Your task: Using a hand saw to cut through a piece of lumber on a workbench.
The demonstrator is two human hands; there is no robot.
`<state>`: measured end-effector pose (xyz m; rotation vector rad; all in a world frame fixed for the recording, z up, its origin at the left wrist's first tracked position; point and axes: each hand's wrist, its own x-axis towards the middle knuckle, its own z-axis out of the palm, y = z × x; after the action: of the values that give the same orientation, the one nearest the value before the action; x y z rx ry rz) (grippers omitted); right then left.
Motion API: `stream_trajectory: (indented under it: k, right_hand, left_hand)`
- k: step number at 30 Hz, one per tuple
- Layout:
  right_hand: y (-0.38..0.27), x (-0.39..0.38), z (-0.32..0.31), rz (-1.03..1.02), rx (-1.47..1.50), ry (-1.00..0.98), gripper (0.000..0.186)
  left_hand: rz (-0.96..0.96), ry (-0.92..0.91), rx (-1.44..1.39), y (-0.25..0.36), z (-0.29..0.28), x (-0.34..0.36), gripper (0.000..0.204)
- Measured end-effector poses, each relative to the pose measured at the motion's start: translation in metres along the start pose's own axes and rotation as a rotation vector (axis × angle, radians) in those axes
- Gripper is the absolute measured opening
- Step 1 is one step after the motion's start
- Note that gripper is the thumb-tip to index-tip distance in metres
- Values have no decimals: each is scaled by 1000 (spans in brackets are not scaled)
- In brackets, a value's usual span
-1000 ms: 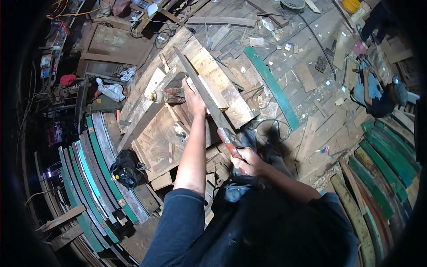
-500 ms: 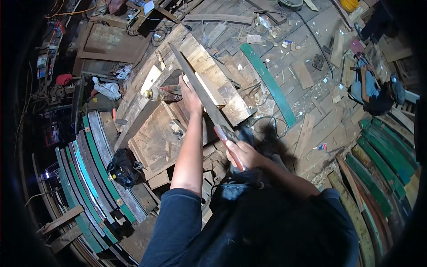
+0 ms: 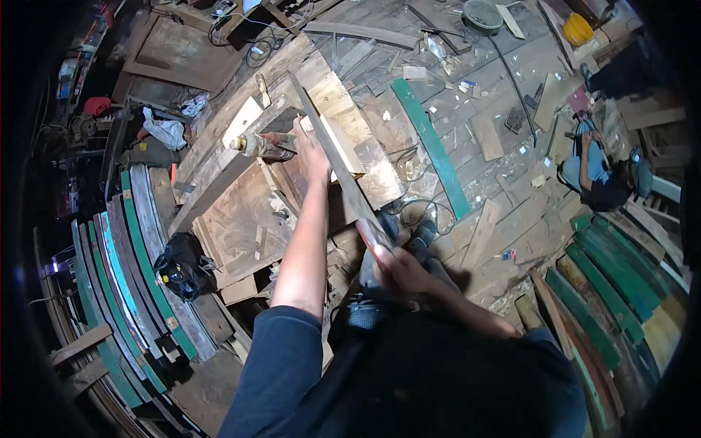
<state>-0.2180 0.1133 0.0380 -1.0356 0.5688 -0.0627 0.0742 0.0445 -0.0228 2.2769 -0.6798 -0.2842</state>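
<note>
My right hand (image 3: 400, 271) is wrapped round the reddish handle of a handsaw (image 3: 337, 162), close to my body. The long grey blade slants away up and to the left, across a pale piece of wood (image 3: 342, 142) on the workbench (image 3: 381, 175). Just left of the blade, my left hand (image 3: 314, 157) grips the wood, its fingertips partly hidden. A bottle (image 3: 252, 145) lies beside that hand, across a thick wooden beam (image 3: 212, 193). Farther off on the bench rests a tool with a wooden handle (image 3: 262, 89).
A green plank (image 3: 431, 146) lies on the littered wooden floor at right. Curved painted boards are stacked at left (image 3: 135, 255) and right (image 3: 621, 270). A black plastic bag (image 3: 182, 266) sits on the left stack. Another person (image 3: 602, 171) crouches at far right, near a yellow bucket (image 3: 577, 29).
My right hand has drawn the saw slightly down toward my body. My left hand stays on the wood. The whole view has shifted a little to the left.
</note>
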Motion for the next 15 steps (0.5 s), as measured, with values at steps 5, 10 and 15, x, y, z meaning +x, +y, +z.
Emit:
stream_trajectory:
  k: [5, 10, 15]
  right_hand:
    - [-47, 74, 10, 1, 159, -23, 56]
    - [-6, 3, 13, -57, -98, 92, 46]
    - [-3, -43, 4, 228, 108, -41, 42]
  left_hand:
    - [36, -49, -28, -14, 1, 9, 53]
    - [-38, 18, -7, 1, -2, -2, 52]
    - [-2, 56, 16, 6, -1, -4, 50]
